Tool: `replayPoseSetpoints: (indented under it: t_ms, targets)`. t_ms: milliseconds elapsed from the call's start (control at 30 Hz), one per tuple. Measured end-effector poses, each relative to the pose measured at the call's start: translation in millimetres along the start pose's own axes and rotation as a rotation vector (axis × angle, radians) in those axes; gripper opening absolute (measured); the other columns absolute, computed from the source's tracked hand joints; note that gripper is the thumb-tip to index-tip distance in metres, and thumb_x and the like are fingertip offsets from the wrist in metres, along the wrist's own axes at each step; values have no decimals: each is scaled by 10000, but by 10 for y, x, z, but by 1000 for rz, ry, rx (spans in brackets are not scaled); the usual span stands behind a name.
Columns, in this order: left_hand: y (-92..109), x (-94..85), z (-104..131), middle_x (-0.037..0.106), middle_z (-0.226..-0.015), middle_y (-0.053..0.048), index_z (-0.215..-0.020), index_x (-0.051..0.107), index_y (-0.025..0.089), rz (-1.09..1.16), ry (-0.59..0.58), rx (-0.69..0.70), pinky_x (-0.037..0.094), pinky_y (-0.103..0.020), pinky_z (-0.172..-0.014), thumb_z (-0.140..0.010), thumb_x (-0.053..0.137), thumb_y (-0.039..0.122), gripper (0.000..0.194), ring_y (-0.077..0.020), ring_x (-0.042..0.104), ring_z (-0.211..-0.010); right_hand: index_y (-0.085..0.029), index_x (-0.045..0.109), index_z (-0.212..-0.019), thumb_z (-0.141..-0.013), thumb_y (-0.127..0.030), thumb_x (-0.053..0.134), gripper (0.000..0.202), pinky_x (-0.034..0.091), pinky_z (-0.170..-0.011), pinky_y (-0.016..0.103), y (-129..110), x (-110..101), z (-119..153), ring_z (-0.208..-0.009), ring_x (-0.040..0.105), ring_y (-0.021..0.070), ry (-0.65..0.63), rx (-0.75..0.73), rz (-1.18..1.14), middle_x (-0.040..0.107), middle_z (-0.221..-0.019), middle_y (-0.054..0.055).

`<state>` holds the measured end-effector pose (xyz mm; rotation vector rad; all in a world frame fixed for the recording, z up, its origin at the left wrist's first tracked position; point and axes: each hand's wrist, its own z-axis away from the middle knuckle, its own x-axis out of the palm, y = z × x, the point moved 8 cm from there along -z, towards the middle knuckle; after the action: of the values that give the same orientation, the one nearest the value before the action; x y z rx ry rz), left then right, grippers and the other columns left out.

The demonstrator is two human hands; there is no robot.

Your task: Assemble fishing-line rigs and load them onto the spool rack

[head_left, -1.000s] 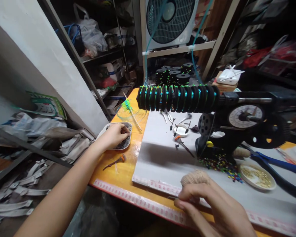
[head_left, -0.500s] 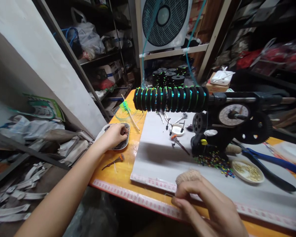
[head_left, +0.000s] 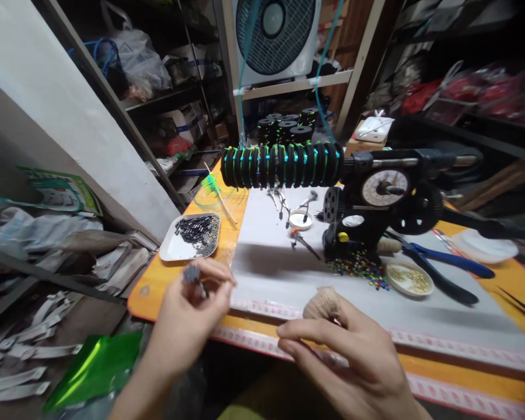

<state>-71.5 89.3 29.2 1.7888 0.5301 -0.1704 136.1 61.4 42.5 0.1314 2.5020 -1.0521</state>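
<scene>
My left hand is closed above the table's front edge, its thumb and forefinger pinched together; a small dark bundle shows between its curled fingers. To the right, my right hand has thumb and forefinger nearly together, and whatever lies between them is too small to make out. Tan wrapping covers one of its fingers. Just beyond my left hand sits a white tray of dark and metallic small parts. A black ribbed roller with green and blue bits extends from the machine.
On the board stand a small white dish, scattered coloured beads, a dish of gold pieces and blue-handled pliers. A stick with green bristles lies behind the tray. A measuring tape runs along the front edge.
My left hand has left the tray and come back toward me, now with a dark bundle in it. My right hand has shifted slightly left. The whole view has moved a little.
</scene>
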Motion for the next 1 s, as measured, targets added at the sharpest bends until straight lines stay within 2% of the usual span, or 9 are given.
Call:
replayPoseSetpoints:
  t_ms: [67,167,233,300,433,600,1000]
  targets:
    - [-61,219,338,659,-777,4,-762,661,226,316,-9,-145,505,-205,-687,-792,745,245,91,-139,632,-778,-194,707,-890,-857,-86,645,128,466,-562,228,-42,20,-8,-661,575,136,3,27,-29,555,-714,15]
    - [-187,528,712,652,-724,15,-770,707,226,723,30,-421,449,-159,-548,-720,841,282,153,-76,547,-590,-178,661,-799,-838,-74,602,126,472,-583,241,-87,67,0,-682,579,141,-19,84,-90,559,-723,20]
    - [-213,637,860,637,-671,22,-737,697,218,887,106,-552,423,-147,-522,-643,898,297,236,-71,541,-568,-181,600,-739,-806,-50,570,150,469,-588,242,-116,82,19,-681,569,138,-27,105,-135,552,-727,16]
    - [-195,671,939,634,-648,22,-696,674,215,958,175,-617,416,-147,-523,-583,929,301,292,-92,582,-602,-187,536,-707,-773,-26,547,175,475,-606,242,-135,111,39,-693,566,135,-60,125,-186,552,-740,13]
    - [-130,658,983,631,-643,20,-640,643,211,951,189,-623,421,-167,-536,-554,940,303,322,-107,588,-611,-193,494,-715,-754,-22,538,181,486,-640,252,-140,167,58,-722,572,138,-128,174,-255,556,-765,13]
    - [-139,631,1013,609,-647,26,-637,617,210,912,187,-612,428,-187,-545,-568,931,305,335,-109,547,-594,-192,500,-719,-753,-27,536,173,476,-630,249,-164,165,43,-714,565,134,-121,169,-277,554,-755,9]
    - [-84,602,989,633,-623,19,-595,574,200,856,217,-599,439,-188,-538,-520,949,305,396,-119,576,-584,-193,517,-733,-750,-18,539,177,481,-639,259,-141,166,62,-723,570,141,-129,157,-293,556,-749,7]
